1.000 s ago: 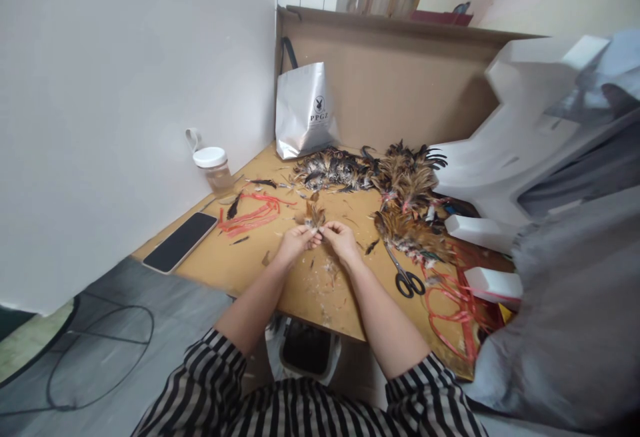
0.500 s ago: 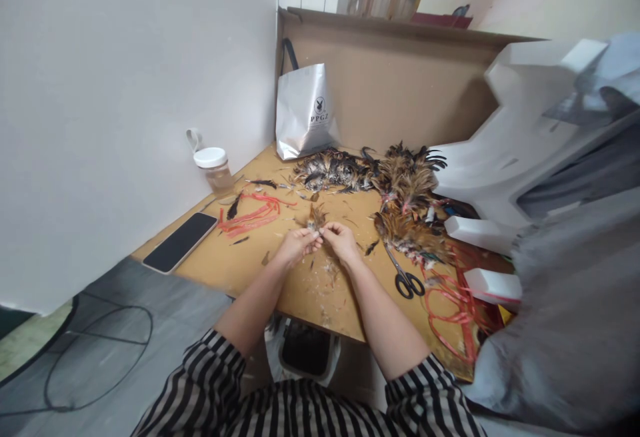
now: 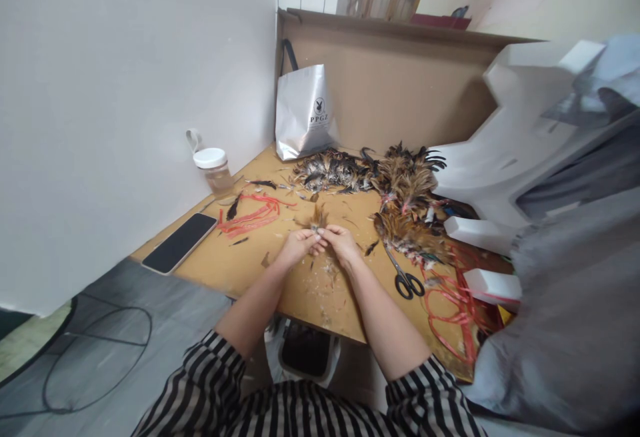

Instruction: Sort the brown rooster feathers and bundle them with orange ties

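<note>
My fingers (image 3: pixel 314 240) of both hands pinch a small feather tuft (image 3: pixel 317 218) mid-bench. The lidded jar (image 3: pixel 214 169) stands at the bench's left edge; its contents are unclear.

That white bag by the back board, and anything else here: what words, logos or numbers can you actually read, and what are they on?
"PPGZ": dark capitals on the white bag, under a small round dark logo whose figure is too small to make out.
A fainter line under those letters is too small to read.
Jar with white lid: no readable label.
Phone: screen dark, no text.
Nothing legible on the scissors or white foam blocks.
</note>
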A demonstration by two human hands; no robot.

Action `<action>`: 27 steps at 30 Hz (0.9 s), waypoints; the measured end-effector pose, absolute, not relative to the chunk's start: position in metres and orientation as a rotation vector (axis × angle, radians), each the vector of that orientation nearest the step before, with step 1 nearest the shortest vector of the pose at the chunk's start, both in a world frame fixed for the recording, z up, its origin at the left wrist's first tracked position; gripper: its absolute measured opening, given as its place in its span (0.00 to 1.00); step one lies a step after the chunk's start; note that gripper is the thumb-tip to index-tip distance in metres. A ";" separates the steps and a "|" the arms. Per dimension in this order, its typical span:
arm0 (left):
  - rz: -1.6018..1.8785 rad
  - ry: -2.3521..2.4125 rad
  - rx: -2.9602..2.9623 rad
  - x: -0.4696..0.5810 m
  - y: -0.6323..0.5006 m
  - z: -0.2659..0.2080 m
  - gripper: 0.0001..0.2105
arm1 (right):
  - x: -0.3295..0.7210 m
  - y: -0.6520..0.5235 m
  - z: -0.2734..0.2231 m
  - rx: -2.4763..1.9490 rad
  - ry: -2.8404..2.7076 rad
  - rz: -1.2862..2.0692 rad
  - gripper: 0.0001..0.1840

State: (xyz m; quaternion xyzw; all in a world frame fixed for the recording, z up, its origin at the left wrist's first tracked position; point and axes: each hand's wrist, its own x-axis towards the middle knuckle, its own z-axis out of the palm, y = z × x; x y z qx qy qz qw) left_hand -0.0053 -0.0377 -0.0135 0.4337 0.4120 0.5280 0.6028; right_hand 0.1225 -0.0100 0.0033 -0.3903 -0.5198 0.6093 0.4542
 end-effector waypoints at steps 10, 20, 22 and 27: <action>1.131 0.829 0.982 -0.007 -0.044 -0.009 0.13 | 0.123 -0.015 0.009 -0.788 -1.280 1.785 0.16; 1.320 0.981 0.845 -0.011 -0.036 -0.013 0.15 | 0.154 0.011 0.008 -1.211 -1.508 1.050 0.12; 1.336 0.961 0.828 -0.012 -0.035 -0.014 0.15 | 0.167 0.016 0.006 -1.295 -1.624 0.977 0.12; 1.393 0.918 0.775 -0.014 -0.033 -0.017 0.14 | 0.177 0.018 -0.001 -1.355 -1.906 0.927 0.09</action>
